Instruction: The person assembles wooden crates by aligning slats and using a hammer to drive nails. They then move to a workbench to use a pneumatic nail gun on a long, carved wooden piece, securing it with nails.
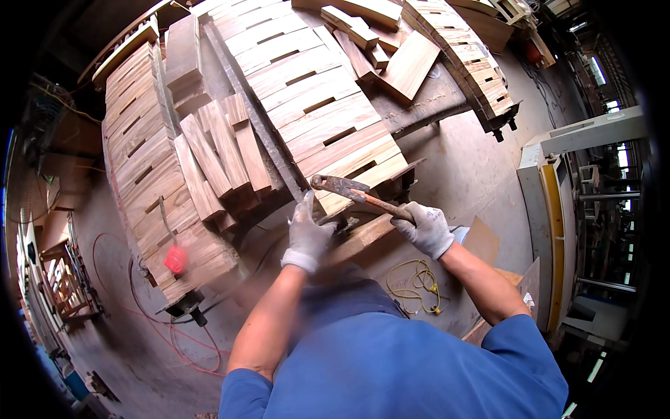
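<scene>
My gloved right hand (427, 229) grips the wooden handle of a claw hammer (340, 186). The hammer's worn metal head lies over the near end of the middle row of slotted wooden pieces (342, 133). Just left of that head, my gloved left hand (308, 234) has its fingers stretched up toward the row's near corner, next to the end of a long metal bar (255, 115). Its thumb stands apart to the right. I see nothing held in this hand, though its palm side is hidden.
Another slotted row (132, 140) runs along the left, bearing a red-handled tool (175, 260). Loose wood blocks (223, 150) lie between the rows, more boards (412, 66) at the back right. A yellow cord (415, 286) and red hose (178, 342) lie on the floor.
</scene>
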Demonstrator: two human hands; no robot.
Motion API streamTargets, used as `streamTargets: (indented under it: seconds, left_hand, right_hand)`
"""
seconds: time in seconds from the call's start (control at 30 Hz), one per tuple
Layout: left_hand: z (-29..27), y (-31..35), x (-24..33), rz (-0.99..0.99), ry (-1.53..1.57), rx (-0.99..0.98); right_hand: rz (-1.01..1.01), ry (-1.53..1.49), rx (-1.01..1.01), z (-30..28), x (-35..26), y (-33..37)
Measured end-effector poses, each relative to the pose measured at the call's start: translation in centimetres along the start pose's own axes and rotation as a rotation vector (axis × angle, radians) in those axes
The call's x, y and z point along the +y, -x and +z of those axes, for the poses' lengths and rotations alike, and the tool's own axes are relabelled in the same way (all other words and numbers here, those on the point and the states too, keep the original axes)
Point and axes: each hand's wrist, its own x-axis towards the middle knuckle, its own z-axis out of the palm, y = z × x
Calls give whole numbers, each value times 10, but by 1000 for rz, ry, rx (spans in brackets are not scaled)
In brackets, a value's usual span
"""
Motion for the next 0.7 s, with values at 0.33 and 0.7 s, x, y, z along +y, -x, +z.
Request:
streamTargets:
  seconds: [0.33, 0.7]
  left_hand:
    - [3, -2, -2, -7, 8, 9]
    - [3, 1, 1, 23, -76, 66]
  right_hand:
    - [47, 135, -78, 0, 6, 0]
    - [137, 173, -144, -3, 12, 2]
